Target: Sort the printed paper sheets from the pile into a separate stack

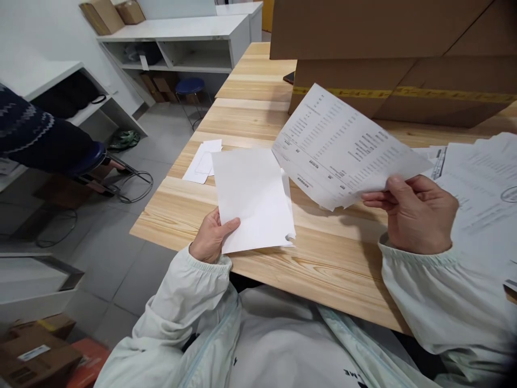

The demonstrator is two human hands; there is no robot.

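Note:
My left hand (215,233) pinches the lower left corner of some blank white paper (252,194), thumb on top. More than one sheet seems to lie there, as edges show at its right side, and a small tear marks the lower right corner. Between the thumb and fingers of my right hand (416,213) is a printed sheet (335,145), tilted above the table, with columns of text and a ragged lower edge. Its left corner comes close to the blank paper; whether they touch I cannot tell.
Printed papers (484,199) are piled on the wooden table (250,118) at the right. Small white slips (203,161) lie left of the blank paper. Large cardboard boxes (343,81) stand at the back right. A person on a stool (91,156) sits at the far left.

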